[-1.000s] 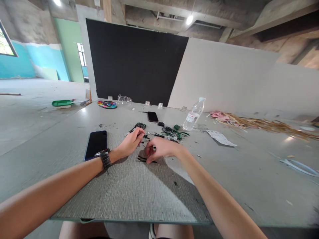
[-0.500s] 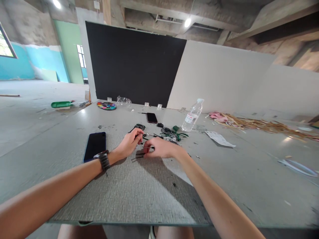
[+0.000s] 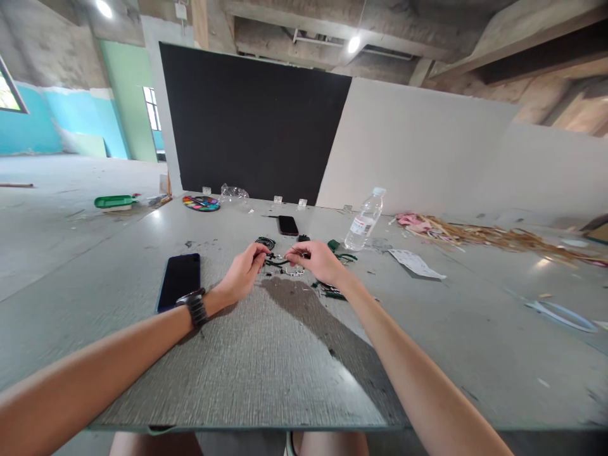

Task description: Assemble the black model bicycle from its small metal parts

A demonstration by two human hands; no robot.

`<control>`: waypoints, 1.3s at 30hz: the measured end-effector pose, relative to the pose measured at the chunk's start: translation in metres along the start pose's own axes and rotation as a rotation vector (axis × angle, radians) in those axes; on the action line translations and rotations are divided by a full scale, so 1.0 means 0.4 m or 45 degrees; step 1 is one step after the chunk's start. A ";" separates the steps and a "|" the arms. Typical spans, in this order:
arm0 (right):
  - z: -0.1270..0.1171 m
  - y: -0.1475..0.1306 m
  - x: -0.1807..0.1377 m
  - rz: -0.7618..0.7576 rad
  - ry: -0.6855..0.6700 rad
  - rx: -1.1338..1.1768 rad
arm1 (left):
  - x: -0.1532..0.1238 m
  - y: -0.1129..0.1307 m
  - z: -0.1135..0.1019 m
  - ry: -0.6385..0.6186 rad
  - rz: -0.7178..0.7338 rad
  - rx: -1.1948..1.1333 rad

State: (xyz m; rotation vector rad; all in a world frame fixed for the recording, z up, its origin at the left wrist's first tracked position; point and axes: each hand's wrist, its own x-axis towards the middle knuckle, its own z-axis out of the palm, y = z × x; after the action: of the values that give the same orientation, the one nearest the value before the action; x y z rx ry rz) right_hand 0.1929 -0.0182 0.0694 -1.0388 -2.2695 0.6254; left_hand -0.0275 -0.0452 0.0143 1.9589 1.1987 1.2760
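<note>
My left hand (image 3: pixel 246 271) is closed in a pinch on a small dark piece at its fingertips, too small to name. Across from it, my right hand (image 3: pixel 319 261) has thumb and fingers pressed together; what they hold, if anything, cannot be made out. Small dark and silvery parts (image 3: pixel 274 263) lie on the tabletop just below and between the fingertips. Behind my left fingers is a round black wheel-like part (image 3: pixel 265 242). Green and black parts (image 3: pixel 332 291) lie under my right wrist, and more green parts (image 3: pixel 346 257) beyond it, partly hidden by the hand.
A large dark phone (image 3: pixel 180 282) lies beside my left wrist, a smaller phone (image 3: pixel 287 225) farther back. A water bottle (image 3: pixel 365 220) stands right of the parts, near a paper sheet (image 3: pixel 416 263). At the back are a paint palette (image 3: pixel 202 202) and straw-like strips (image 3: pixel 494 236).
My right hand has moved up and slightly right, away from the thin dark pieces near the front. My left hand has shifted slightly. Small parts in the middle are now more exposed.
</note>
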 end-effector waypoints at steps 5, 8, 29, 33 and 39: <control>0.028 -0.002 0.004 -0.028 0.117 0.000 | -0.005 0.009 0.000 -0.105 0.093 0.091; 0.034 -0.012 0.003 -0.057 0.142 -0.010 | -0.003 0.010 0.001 -0.116 0.132 0.132; 0.004 -0.031 -0.008 -0.122 0.255 -0.195 | -0.003 -0.003 0.009 -0.113 0.140 0.211; -0.002 -0.037 -0.009 -0.147 0.247 -0.186 | -0.006 -0.006 0.009 -0.151 0.160 0.199; 0.046 -0.042 -0.003 -0.174 0.130 -0.194 | -0.006 -0.016 0.010 -0.198 0.187 0.167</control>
State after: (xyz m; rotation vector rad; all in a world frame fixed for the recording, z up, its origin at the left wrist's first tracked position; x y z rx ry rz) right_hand 0.1726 -0.0325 0.0657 -0.9533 -2.3028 0.3402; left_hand -0.0269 -0.0441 0.0067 2.2326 1.1037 1.1148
